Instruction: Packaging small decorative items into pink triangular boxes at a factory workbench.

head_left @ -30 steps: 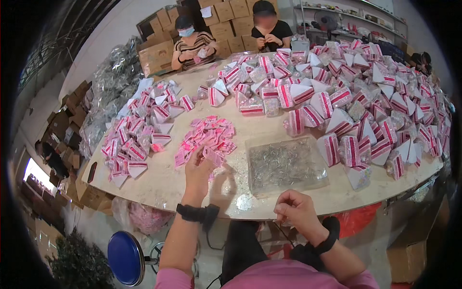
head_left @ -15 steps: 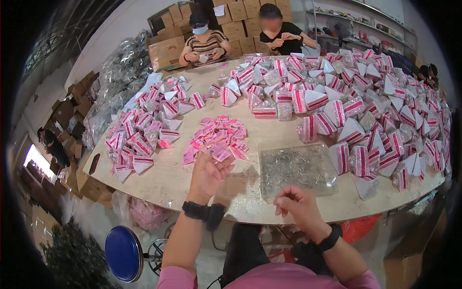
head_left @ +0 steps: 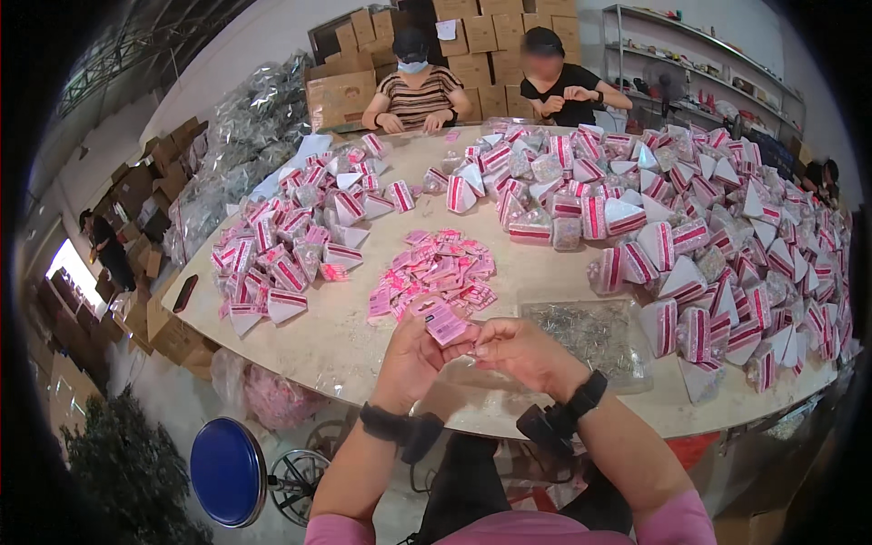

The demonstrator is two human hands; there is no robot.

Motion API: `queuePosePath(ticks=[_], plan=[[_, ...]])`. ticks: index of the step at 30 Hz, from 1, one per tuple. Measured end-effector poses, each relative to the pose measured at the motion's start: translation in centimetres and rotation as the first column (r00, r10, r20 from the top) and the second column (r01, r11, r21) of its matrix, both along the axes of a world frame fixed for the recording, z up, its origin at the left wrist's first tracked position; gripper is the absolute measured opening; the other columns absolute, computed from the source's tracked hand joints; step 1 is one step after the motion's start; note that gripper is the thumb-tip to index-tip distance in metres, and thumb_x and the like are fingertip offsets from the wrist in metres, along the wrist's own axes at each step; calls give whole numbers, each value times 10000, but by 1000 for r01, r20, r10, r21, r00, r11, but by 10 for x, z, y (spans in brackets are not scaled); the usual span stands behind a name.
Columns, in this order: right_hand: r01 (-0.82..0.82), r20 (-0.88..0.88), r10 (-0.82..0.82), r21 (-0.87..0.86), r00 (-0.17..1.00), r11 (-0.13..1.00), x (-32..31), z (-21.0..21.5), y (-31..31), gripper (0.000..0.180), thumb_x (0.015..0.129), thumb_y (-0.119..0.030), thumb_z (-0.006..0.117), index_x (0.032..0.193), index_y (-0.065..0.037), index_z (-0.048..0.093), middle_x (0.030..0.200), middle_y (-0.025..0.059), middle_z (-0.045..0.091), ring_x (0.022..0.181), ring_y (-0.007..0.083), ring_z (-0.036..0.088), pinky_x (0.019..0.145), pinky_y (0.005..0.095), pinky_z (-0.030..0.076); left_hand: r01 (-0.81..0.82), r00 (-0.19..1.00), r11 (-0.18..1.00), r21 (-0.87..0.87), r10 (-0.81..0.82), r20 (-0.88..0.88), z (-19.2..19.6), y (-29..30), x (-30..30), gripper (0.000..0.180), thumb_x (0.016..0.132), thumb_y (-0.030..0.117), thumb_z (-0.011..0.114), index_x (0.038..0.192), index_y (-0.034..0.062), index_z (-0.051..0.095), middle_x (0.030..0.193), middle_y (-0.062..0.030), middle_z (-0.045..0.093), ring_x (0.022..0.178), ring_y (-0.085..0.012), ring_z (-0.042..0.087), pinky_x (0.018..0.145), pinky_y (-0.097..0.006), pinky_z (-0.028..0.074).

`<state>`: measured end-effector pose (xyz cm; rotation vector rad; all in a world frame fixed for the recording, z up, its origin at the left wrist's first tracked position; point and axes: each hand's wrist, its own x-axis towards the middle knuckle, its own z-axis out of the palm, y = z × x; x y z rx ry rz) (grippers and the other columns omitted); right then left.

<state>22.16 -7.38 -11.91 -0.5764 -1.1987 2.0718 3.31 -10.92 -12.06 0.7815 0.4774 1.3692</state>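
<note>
In front of me my left hand is closed around a pink printed card, which tilts up above the fingers. My right hand meets it from the right, thumb and fingertips pinched together near the card's lower edge. Whatever sits in that pinch is too small or hidden to make out. Just beyond both hands lies a loose heap of similar pink cards. A shallow clear tray of small thin metal pieces stands beyond my right hand.
A large pile of clear wedge-shaped packs with pink-and-white bands covers the table's right side. A smaller pile is at left, by a dark phone. Two people sit across the table. A blue stool stands lower left.
My left hand has drawn back from the card heap, holding a pink card. My right hand has moved left from the tray's near edge to meet it. The view has shifted slightly.
</note>
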Motion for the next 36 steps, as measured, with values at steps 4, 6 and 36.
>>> queuePosePath(ticks=[4,6,36], plan=[[78,99,-95,166,991,983,-16,1,3,76,772,-64,643,836,-23,632,827,49,641,690,143,575,629,283,463,0,1000,1000,-9,0,-25,-3,0,-10,453,930,350,425,1286,74,382,1124,-125,584,993,-297,614,851,-393,512],[135,295,-264,394,918,909,-18,4,6,69,747,-62,644,796,-13,640,775,70,644,667,153,583,625,288,455,-7,1000,999,-39,6,-16,-6,4,-16,452,937,361,402,1285,74,385,1130,-127,583,945,-288,629,825,-386,518],[479,-336,-493,-130,803,868,46,5,-89,81,831,-17,592,899,-23,547,919,111,595,821,170,567,755,291,459,-230,901,969,94,248,-356,-9,-93,94,541,727,-86,478,1244,35,379,1174,-152,521,1026,-233,553,857,-348,481]])
